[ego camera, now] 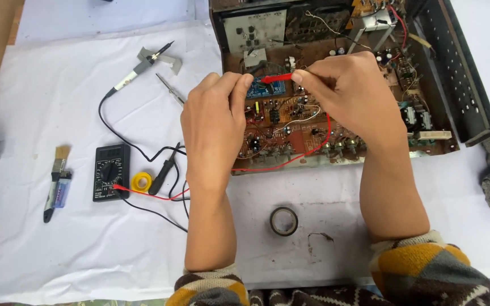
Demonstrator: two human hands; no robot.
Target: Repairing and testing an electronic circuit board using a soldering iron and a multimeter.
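Red probe is pinched in your right hand fingertips while your left hand fingers close near its tip, steadying it over the brown circuit board.

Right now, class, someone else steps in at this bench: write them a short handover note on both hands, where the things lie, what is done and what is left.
Left hand: over the open circuit board, fingertips pinched by the red probe; whether it grips anything cannot be told.
Right hand: pinches the red probe's back end, tip down toward the small blue board.
Red wire runs back to the black meter on the white sheet.
Black probe lies unused at upper left; tape roll lies near the wrists.
Done: case open, red probe plugged in.
Left: the black probe is not yet in hand.
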